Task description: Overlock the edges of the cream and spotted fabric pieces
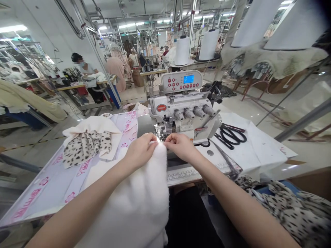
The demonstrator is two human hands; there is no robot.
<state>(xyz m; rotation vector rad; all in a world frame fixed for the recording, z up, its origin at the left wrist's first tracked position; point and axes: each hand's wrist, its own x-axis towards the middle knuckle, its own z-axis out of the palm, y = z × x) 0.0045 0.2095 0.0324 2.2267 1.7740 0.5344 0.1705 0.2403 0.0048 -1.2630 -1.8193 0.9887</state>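
Note:
A piece of white fleece fabric (144, 193) hangs from the sewing machine bed down over my lap. Its top edge is pinched by my left hand (143, 148), closed just left of the needle area. On the other side, my right hand (178, 144) is closed too, fingertips gripping the fabric's edge close to the presser foot. Right behind both hands stands a white overlock sewing machine (181, 113), its lamp lit and its blue display on. The fingertips partly hide the needle and the fabric edge under it.
Spotted and cream fabric pieces (88, 144) lie on the table to the left. Black scissors (230, 136) rest at the right of the machine. More spotted fabric (287, 203) is heaped low at the right. Thread cones (182, 51) stand behind; a co-worker (86, 67) sits farther back.

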